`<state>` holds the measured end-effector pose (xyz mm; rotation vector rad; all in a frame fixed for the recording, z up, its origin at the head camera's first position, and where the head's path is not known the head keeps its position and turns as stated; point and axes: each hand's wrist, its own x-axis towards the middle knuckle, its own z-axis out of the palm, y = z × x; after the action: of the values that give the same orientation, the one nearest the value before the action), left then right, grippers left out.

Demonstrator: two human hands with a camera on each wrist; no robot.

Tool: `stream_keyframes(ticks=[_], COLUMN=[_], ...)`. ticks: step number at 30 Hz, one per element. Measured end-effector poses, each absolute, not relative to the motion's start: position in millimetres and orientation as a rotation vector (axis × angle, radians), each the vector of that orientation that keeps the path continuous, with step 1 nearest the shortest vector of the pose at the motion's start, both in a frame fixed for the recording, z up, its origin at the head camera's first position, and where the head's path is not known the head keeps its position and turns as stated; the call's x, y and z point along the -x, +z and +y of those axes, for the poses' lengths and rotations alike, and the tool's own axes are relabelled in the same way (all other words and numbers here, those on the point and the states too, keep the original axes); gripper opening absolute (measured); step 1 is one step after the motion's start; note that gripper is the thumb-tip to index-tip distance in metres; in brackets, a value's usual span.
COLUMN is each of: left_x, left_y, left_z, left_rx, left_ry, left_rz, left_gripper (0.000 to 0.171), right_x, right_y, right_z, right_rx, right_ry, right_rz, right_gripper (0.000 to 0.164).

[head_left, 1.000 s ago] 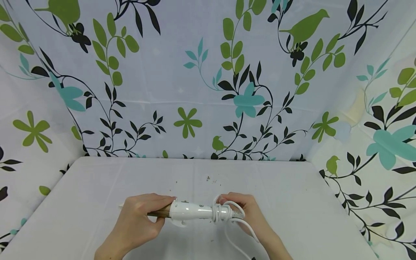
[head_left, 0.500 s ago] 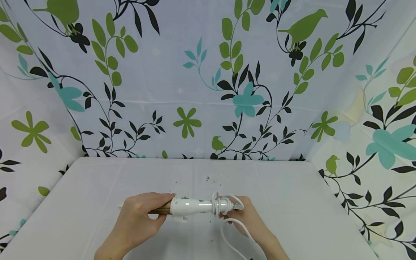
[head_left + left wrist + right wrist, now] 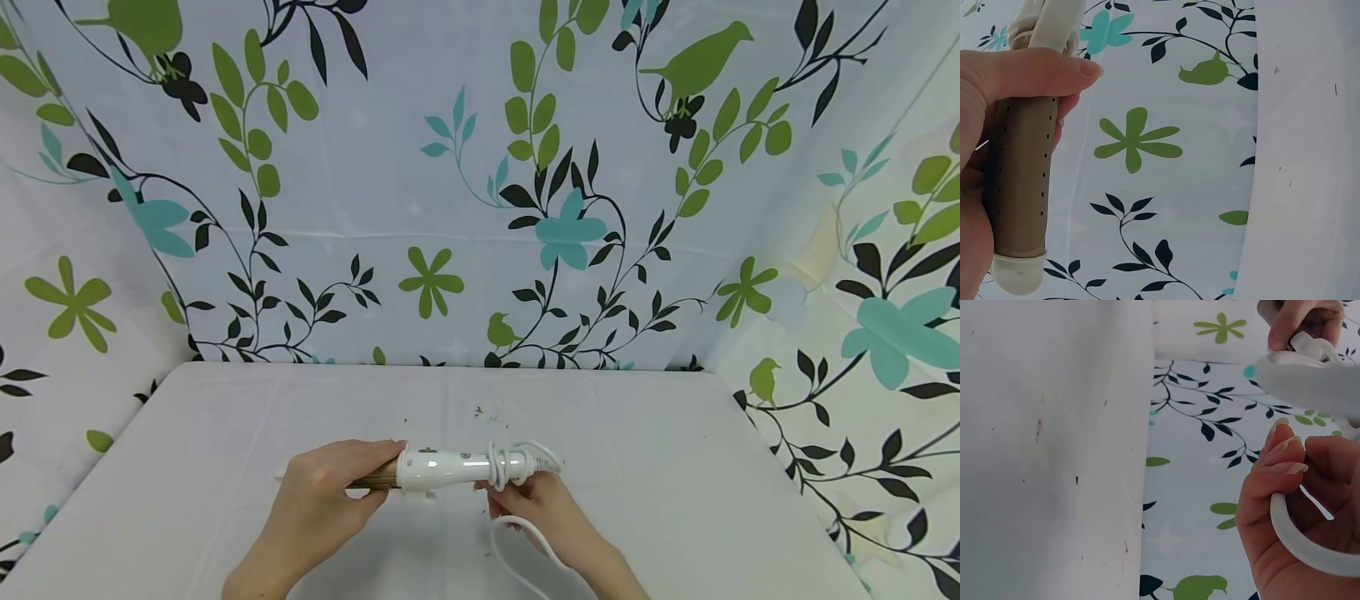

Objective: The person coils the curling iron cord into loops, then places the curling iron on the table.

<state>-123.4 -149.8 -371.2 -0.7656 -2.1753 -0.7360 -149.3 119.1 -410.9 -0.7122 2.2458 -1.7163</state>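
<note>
Glossy white plastic hair-styling iron (image 3: 438,471) held crosswise above a plain white table (image 3: 225,450)

Its brown barrel (image 3: 1022,181), dotted with small dark holes, points toward the table's left side; the long axis is nearly parallel to the table's far edge. Left hand's (image 3: 322,504) fingers clamp the barrel; right hand's (image 3: 543,504) curled fingers hold the thin white cord (image 3: 1302,547).

Both hands are bare, nothing fancy. Left hand (image 3: 322,500) is slim, bare from the grip back to the wrist (image 3: 258,575), and in the left wrist view the thumbnail (image 3: 1089,68) by the grip looks short and smooth with a rounded end. Right hand (image 3: 536,508) is pretty slender too, bare down the forearm (image 3: 611,571) behind the grip. Its fingernails (image 3: 1298,467), right at the grip, are longer, poking past the fingertips with curved edges.
</note>
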Motion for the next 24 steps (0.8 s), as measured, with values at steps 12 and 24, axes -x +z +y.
stream_keyframes(ticks=[12,24], left_x=[125,125], left_y=[-372,-373], left_z=[-150,-150], left_rx=[0.749,0.725], left_ry=[-0.683,-0.673], left_rz=[-2.172,-2.203], left_gripper=[0.061,0.06], right_x=[147,149], right_y=[-412,-417], right_z=[114,108], right_rx=[0.749,0.984], right_ry=[-1.63,-1.62], right_rz=[2.271,2.339], right_gripper=[0.02,0.019])
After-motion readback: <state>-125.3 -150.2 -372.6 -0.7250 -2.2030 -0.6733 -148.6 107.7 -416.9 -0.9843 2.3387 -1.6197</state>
